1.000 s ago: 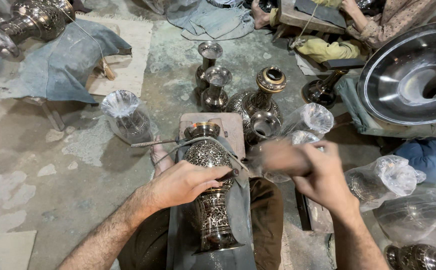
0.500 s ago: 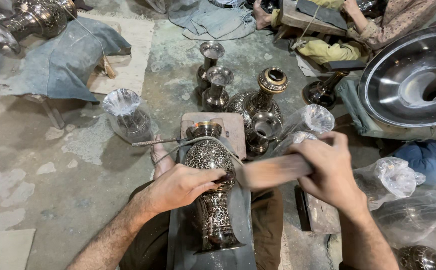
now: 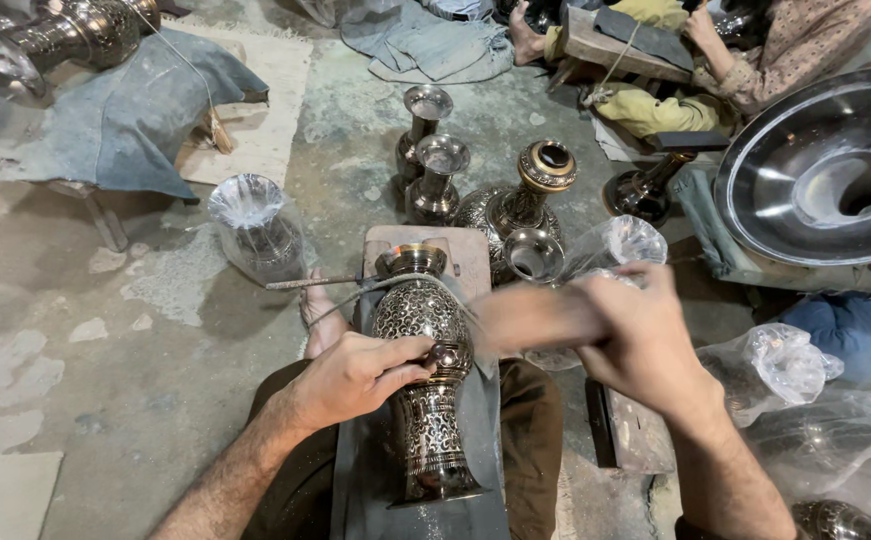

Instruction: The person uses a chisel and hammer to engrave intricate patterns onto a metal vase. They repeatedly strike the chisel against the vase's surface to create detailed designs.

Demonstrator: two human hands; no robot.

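Observation:
An engraved dark metal vase (image 3: 426, 370) lies lengthwise on a grey cloth (image 3: 476, 440) over my lap, its mouth resting on a wooden block (image 3: 466, 255). My left hand (image 3: 356, 375) rests on the vase's belly, pinching a small chisel against it. My right hand (image 3: 636, 335) grips a wooden mallet (image 3: 531, 315), blurred with motion, just right of the vase's shoulder. A thin strap (image 3: 356, 295) runs across the vase's neck.
Several finished metal vases (image 3: 436, 170) and an urn (image 3: 526, 200) stand on the floor ahead. Plastic-wrapped vases (image 3: 256, 230) sit left and right (image 3: 766, 365). A large shiny metal bowl (image 3: 826, 180) is at right. Another person (image 3: 756, 40) sits at the top right.
My right hand has swung the mallet back and forth beside the vase, and it now sits close to the chisel. My left hand has stayed on the vase.

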